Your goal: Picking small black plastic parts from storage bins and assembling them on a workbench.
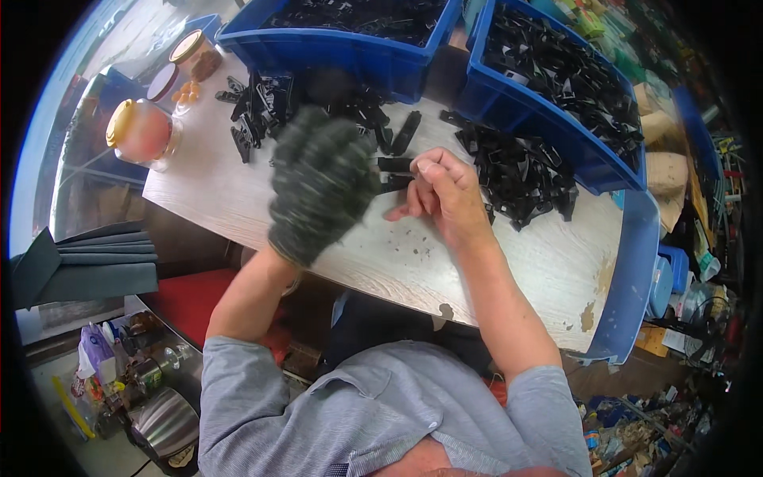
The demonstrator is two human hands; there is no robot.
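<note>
While a small black plastic piece (395, 173) is pinched at the fingertips of the bare right hand (442, 193), it is held just above the pale wooden table (238, 203), its long axis running left-right toward the gloved left hand (320, 183). That left hand is seen blurred and loosely curled, nothing discernible in it, though it lies just beside the piece. 2 heaps of like black parts (520, 171) are spread beyond, before 2 blue bins (350, 56); the piece's exact shape is hidden by fingers.
</note>
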